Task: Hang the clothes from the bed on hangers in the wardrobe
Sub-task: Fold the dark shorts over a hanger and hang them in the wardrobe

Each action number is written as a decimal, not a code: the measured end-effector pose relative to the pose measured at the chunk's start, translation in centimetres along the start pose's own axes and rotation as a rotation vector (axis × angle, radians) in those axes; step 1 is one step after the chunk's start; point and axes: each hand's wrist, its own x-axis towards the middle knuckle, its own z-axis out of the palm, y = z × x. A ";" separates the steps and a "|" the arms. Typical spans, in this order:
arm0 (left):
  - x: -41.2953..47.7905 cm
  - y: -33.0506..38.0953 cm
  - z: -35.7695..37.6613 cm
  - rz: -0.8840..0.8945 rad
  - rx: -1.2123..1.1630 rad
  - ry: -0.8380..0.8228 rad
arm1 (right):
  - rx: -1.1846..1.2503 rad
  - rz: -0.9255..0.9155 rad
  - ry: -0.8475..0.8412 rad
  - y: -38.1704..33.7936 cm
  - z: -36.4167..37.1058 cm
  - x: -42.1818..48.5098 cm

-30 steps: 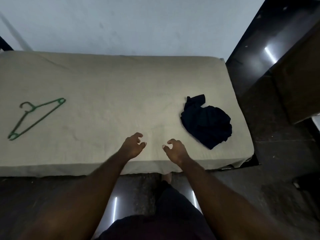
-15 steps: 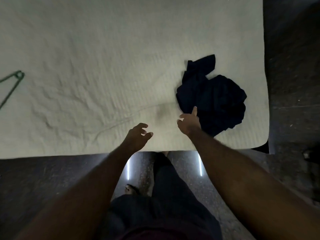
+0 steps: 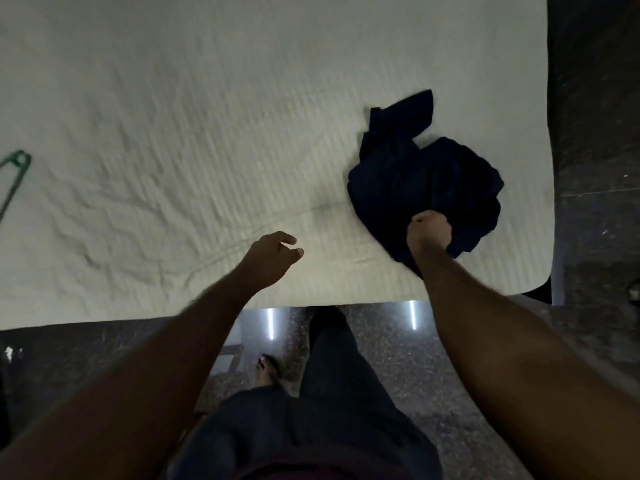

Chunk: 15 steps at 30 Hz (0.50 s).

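Observation:
A crumpled dark navy garment (image 3: 426, 174) lies near the right end of the bed (image 3: 207, 116), which is covered by a pale wrinkled sheet. My right hand (image 3: 429, 230) is closed in a fist on the garment's near edge, gripping the cloth. My left hand (image 3: 273, 251) hovers over the sheet to the left of the garment, fingers loosely curled and holding nothing. A green hanger (image 3: 14, 181) lies on the sheet at the far left, mostly cut off by the frame edge.
The bed's front edge runs across the middle of the view, with dark speckled floor (image 3: 398, 358) below it and to the right. My legs and a bare foot (image 3: 266, 368) stand close to the bed.
My right hand has moved forward onto the dark garment and closed on its near edge. The left hand stayed almost in place over the sheet. The view shifted slightly closer.

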 end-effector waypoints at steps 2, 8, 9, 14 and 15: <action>-0.4 0.4 -0.2 -0.011 -0.089 -0.025 | 0.222 0.043 -0.129 -1.6 -0.3 -1.5; -3.3 1.7 -1.7 -0.310 -0.619 -0.217 | 0.769 -0.153 -0.893 -8.3 0.5 -16.6; -4.0 1.9 -2.1 -0.327 -0.688 -0.295 | 0.788 -0.208 -0.970 -8.9 1.0 -19.0; -6.1 0.2 -5.8 -0.151 -0.869 -0.072 | 0.911 -0.244 -1.076 -9.4 2.8 -25.2; -6.5 -0.2 -6.6 -0.114 -0.914 -0.047 | 0.943 -0.203 -1.047 -9.3 2.9 -25.5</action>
